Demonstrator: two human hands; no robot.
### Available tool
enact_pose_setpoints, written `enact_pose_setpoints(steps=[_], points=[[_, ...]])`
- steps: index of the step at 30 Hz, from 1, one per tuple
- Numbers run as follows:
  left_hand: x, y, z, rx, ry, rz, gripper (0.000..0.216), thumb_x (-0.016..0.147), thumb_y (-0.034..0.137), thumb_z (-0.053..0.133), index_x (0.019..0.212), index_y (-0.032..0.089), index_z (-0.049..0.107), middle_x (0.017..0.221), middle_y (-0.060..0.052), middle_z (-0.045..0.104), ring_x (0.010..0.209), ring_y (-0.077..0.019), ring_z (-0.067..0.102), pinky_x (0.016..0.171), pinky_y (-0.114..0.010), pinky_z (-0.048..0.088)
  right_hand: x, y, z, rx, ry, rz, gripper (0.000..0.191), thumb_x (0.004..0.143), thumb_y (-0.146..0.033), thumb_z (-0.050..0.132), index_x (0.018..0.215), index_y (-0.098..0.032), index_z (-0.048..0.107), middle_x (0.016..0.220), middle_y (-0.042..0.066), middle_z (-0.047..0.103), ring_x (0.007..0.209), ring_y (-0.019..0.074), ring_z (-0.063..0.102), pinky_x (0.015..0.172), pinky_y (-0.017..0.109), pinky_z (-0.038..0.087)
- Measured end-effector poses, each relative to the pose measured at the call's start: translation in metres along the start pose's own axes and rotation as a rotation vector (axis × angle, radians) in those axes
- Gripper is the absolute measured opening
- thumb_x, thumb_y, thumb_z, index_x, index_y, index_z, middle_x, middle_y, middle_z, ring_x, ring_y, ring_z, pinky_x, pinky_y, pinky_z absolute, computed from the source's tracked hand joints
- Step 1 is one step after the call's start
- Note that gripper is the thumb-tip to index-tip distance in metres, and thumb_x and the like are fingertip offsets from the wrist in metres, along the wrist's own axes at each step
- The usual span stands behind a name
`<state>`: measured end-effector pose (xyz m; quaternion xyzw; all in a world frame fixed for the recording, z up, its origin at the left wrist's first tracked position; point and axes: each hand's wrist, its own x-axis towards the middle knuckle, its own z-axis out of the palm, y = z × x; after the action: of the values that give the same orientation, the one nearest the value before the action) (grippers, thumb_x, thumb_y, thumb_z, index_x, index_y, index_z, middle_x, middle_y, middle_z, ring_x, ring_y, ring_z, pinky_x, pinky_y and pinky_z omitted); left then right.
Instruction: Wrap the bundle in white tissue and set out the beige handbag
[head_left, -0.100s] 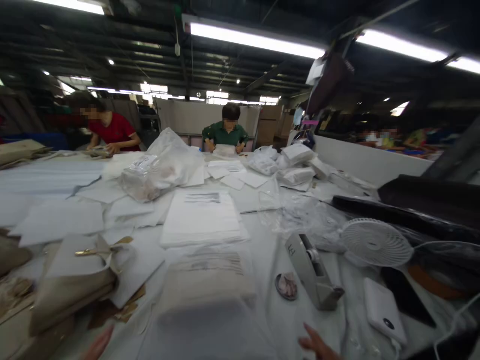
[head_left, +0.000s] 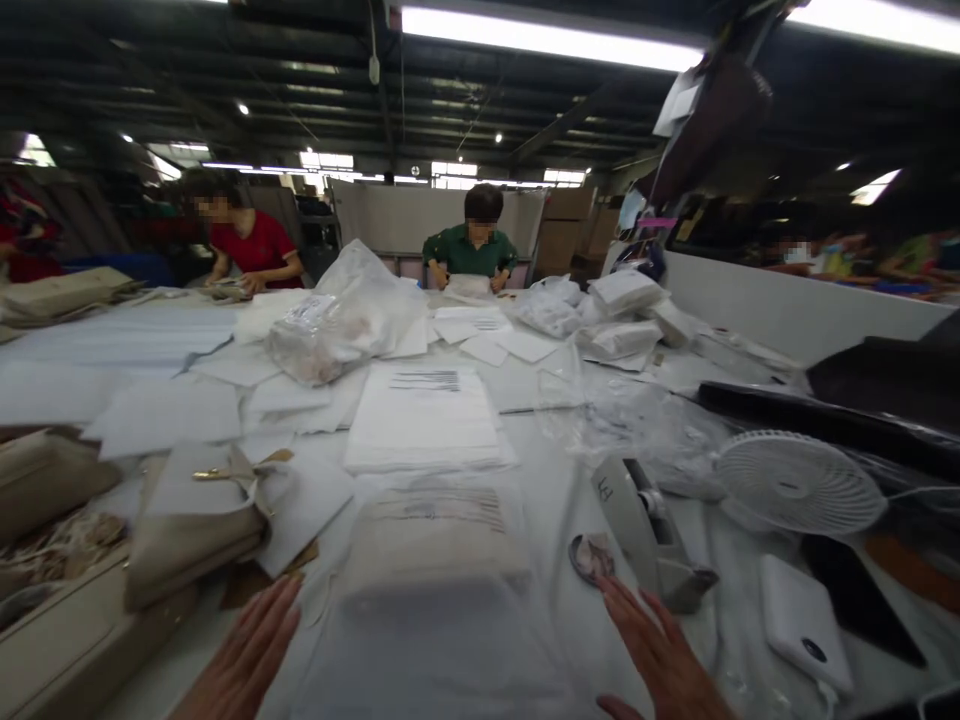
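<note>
— Two hands, flat and spread, one either side of the clear plastic bag [head_left: 442,640] with a folded pale item inside it. It lies on the white table [head_left: 540,480], right at the near edge.

— Are they gripping it?

— No. The left hand [head_left: 244,655] lies palm down with its fingers apart at the bag's left border; the right hand [head_left: 660,655] is the same at the right border, thumb out. Both are released, nothing in them. Whether the palms press the plastic or just hover, I cannot tell.

— What sits just past the bag?

— A stack of white sheets [head_left: 427,420] with printed lines on top, further up the table. By the right hand, a grey tape dispenser [head_left: 645,530] and a small round dish [head_left: 590,557] touching its base side.

— And further right?

— A white power bank [head_left: 802,620], a dark phone [head_left: 862,600] beside it, and a small white fan [head_left: 799,485] behind.

— On the left?

— A beige handbag [head_left: 195,545] with white paper and a gold clasp on top. At the far end, a person in green [head_left: 471,250] and a person in red [head_left: 251,245] work at their own piles, near a bulging plastic sack [head_left: 345,315].
</note>
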<state>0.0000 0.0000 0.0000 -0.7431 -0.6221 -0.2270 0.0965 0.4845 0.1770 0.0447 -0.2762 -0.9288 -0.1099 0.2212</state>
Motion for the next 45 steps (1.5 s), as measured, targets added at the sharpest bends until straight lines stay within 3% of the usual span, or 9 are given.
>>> enact_pose_setpoints(steps=[4,7,13,17,20,26,33,40,45], points=[[0.040,0.002,0.009,-0.043,-0.161,0.290,0.090,0.065,0.004,0.054,0.149,0.022,0.026,0.152,-0.013,0.038,0.143,-0.0317,0.030,0.115,-0.055,0.030,0.061,0.001,0.001,0.100,-0.240,-0.282,0.080,0.074,-0.016,0.065,0.147,-0.020,0.034,0.149,0.014,0.041,0.138,0.0320,0.037,0.115,0.055,0.028],[0.053,0.007,0.016,-0.246,-0.250,0.421,0.047,0.083,0.009,0.052,0.126,0.028,0.057,0.134,-0.004,0.062,0.137,-0.0226,0.041,0.119,-0.049,0.024,0.081,-0.017,0.006,0.519,-0.418,-0.315,0.051,0.085,-0.006,0.049,0.130,-0.030,0.057,0.130,0.003,0.064,0.124,0.0184,0.055,0.113,0.042,0.035],[0.012,0.005,0.036,-0.536,0.015,-0.131,0.031,0.094,0.043,0.047,0.108,0.029,0.071,0.113,-0.007,0.073,0.111,-0.0245,0.065,0.098,-0.036,0.053,0.062,-0.025,0.021,1.102,-0.310,0.510,0.029,0.089,-0.039,0.052,0.090,-0.022,0.076,0.082,0.005,0.076,0.078,0.0229,0.070,0.073,0.031,0.055],[0.010,0.015,0.026,-0.607,0.036,-0.168,0.031,0.091,0.049,0.051,0.096,0.030,0.074,0.089,-0.004,0.076,0.103,-0.0244,0.065,0.104,-0.042,0.046,0.061,-0.022,0.017,1.083,-0.362,0.491,0.021,0.082,-0.041,0.065,0.087,-0.024,0.077,0.078,0.004,0.076,0.075,0.0232,0.071,0.073,0.029,0.054],[0.020,0.021,0.015,-0.651,0.081,-0.186,0.028,0.086,0.051,0.059,0.090,0.029,0.076,0.084,-0.004,0.075,0.093,-0.0248,0.067,0.104,-0.045,0.045,0.066,-0.023,0.020,1.061,-0.134,0.599,0.022,0.078,-0.044,0.068,0.076,-0.023,0.076,0.072,0.004,0.074,0.068,0.0220,0.069,0.066,0.028,0.055],[0.046,0.040,0.022,-0.778,0.352,-0.723,0.035,0.086,0.049,0.057,0.080,0.019,0.072,0.068,-0.002,0.070,0.065,-0.0200,0.066,0.058,-0.026,0.056,0.078,-0.033,0.048,1.087,0.235,1.052,0.045,0.067,-0.064,0.069,0.067,-0.020,0.066,0.059,0.003,0.068,0.057,0.0220,0.064,0.052,0.030,0.055],[0.070,0.048,0.014,-0.582,0.342,-0.486,0.026,0.084,0.043,0.060,0.076,0.020,0.069,0.062,0.000,0.066,0.056,-0.0146,0.061,0.054,-0.020,0.051,0.087,-0.035,0.046,0.674,0.295,1.015,0.058,0.075,-0.076,0.051,0.082,-0.020,0.064,0.041,-0.003,0.053,0.038,0.0172,0.051,0.044,0.029,0.043],[0.091,0.048,0.026,-0.678,0.483,-0.914,0.045,0.087,0.058,0.050,0.090,0.016,0.067,0.081,-0.005,0.072,0.081,-0.0220,0.067,0.072,-0.028,0.054,0.094,-0.020,0.052,0.668,0.333,1.041,0.057,0.079,-0.073,0.047,0.075,-0.019,0.064,0.065,0.004,0.063,0.067,0.0222,0.059,0.069,0.034,0.047],[0.103,0.059,0.027,-0.742,0.322,-0.734,0.038,0.090,0.055,0.047,0.084,0.020,0.060,0.065,0.002,0.063,0.053,-0.0138,0.051,0.053,-0.024,0.040,0.083,-0.012,0.064,0.733,0.334,1.053,0.060,0.077,-0.075,0.048,0.082,-0.018,0.066,0.076,0.007,0.068,0.078,0.0246,0.062,0.076,0.036,0.048]])
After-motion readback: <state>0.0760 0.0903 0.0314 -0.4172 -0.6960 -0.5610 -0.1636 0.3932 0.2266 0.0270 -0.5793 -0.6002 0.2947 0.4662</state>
